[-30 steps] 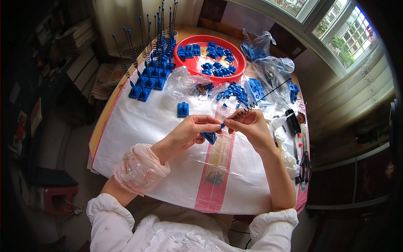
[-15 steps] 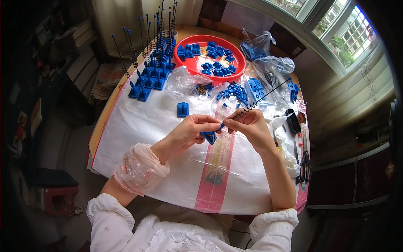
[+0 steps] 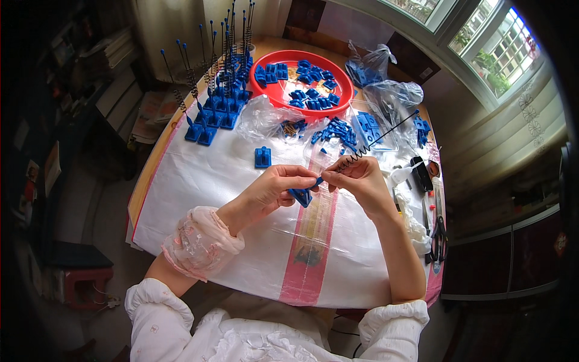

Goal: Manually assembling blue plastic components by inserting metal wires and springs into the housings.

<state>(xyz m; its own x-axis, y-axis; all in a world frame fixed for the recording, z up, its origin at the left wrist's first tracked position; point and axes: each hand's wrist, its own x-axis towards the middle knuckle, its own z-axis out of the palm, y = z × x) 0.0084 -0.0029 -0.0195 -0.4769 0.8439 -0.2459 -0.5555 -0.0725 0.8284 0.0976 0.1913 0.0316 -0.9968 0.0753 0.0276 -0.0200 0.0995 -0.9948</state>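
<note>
My left hand (image 3: 280, 184) is closed on a blue plastic base (image 3: 301, 197), which hangs tilted under its fingers. Between thumb and fingers of my right hand (image 3: 357, 181) is the lower end of a black coiled spring rod (image 3: 357, 155). The rod slants up to the right and ends in a small blue tip (image 3: 416, 112). Both sets of fingertips meet where rod and base come together, and they hide the joint. A single blue block (image 3: 263, 157) with a raised middle lies on the white cloth just beyond my left hand.
Finished-looking bases with upright spring rods (image 3: 220, 105) stand at the back left. A red tray (image 3: 347, 84) holds several blue blocks. Small blue parts (image 3: 338, 134) and brass-coloured pieces (image 3: 294, 128) lie on clear plastic. Scissors (image 3: 439, 238) and a black item (image 3: 420, 174) are at the right edge.
</note>
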